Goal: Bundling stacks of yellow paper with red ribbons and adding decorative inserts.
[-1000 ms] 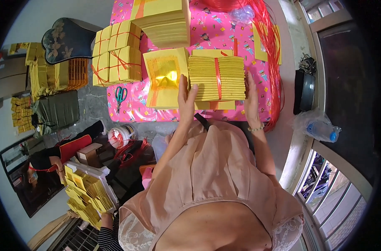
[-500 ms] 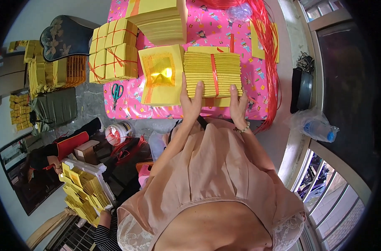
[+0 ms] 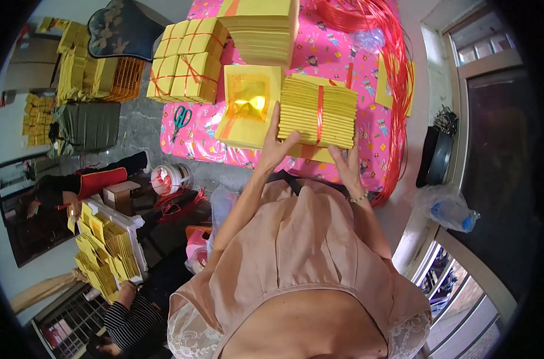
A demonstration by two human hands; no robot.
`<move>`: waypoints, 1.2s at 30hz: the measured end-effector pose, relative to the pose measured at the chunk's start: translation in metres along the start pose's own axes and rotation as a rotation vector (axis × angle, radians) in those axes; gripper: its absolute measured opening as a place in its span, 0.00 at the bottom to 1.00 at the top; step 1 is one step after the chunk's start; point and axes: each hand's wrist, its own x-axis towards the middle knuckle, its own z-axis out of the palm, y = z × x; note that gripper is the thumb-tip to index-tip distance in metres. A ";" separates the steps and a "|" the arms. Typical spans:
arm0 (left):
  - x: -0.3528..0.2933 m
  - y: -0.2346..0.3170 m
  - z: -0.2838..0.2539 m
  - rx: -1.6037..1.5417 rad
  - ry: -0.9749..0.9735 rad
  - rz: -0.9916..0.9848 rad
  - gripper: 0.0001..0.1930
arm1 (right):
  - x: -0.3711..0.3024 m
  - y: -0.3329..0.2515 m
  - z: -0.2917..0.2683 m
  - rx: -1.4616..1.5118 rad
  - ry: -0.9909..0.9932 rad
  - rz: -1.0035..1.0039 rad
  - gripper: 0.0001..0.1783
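A folded yellow paper bundle [image 3: 299, 113] lies between the person's two hands, with a red ribbon [image 3: 320, 113] around its middle. Seen from the left hand [image 3: 278, 143], the bundle sits at two o'clock; from the right hand [image 3: 347, 164], at eleven o'clock. The left hand is spread, its fingers along the bundle's left side and its thumb at the near edge. The right hand is also spread, at the near right corner; how firmly either presses, I cannot tell. Around the bundle on the pink tablecloth [image 3: 194, 136], a yellow sheet with a shiny gold square [image 3: 248, 107] is just beside it at nine o'clock, scissors [image 3: 180, 118] farther out that way, tied bundles [image 3: 188, 63] at ten, and red strings [image 3: 397, 102] at three.
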 end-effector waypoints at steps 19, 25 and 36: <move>-0.035 0.007 -0.053 -0.605 0.189 0.207 0.50 | 0.048 -0.151 0.060 -0.643 -0.340 -0.520 0.53; -0.078 0.003 -0.125 -0.839 0.349 0.242 0.45 | 0.065 -0.146 0.166 -0.605 -0.684 -0.550 0.53; -0.078 -0.085 -0.231 -1.102 0.468 0.186 0.45 | 0.066 -0.052 0.328 -0.816 -0.809 -0.479 0.52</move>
